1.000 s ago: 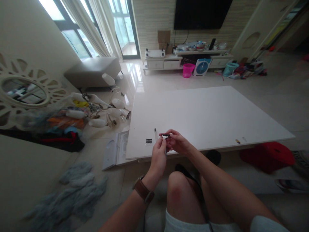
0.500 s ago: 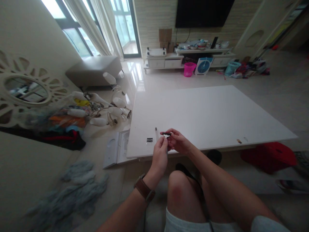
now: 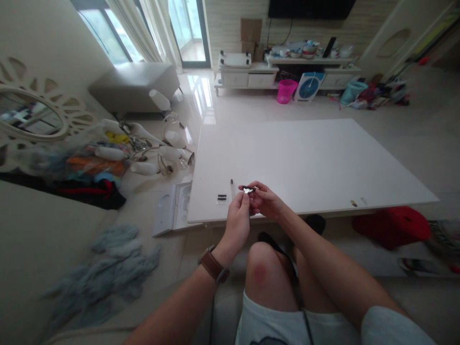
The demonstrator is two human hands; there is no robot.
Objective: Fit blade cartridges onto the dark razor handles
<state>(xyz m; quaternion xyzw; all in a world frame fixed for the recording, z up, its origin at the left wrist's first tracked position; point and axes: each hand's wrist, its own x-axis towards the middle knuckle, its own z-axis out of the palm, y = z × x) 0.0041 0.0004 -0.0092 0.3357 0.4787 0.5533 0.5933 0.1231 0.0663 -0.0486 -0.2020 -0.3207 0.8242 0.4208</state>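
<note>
Both my hands meet over the near edge of a large white board [image 3: 309, 158] lying low above the floor. My left hand [image 3: 237, 221], with a brown watch on its wrist, pinches a small black and silver part [image 3: 247, 189] from below. My right hand [image 3: 264, 201] pinches the same part from the right, fingers curled. A thin dark stem hangs down from the part between my hands. On the board, just left of my hands, lie a slim pen-like tool [image 3: 232, 188] and a small black piece [image 3: 222, 197].
A chandelier with white glass shades [image 3: 158, 153] and a white tray [image 3: 172, 215] lie on the floor to the left. Blue-grey cloth [image 3: 108, 268] is near left, a red stool [image 3: 395, 225] at right. A pink basket [image 3: 285, 91] and TV cabinet [image 3: 251, 76] stand far back.
My hands keep their pinch on the small part. The view has tilted down a little, so everything sits slightly higher in the frame.
</note>
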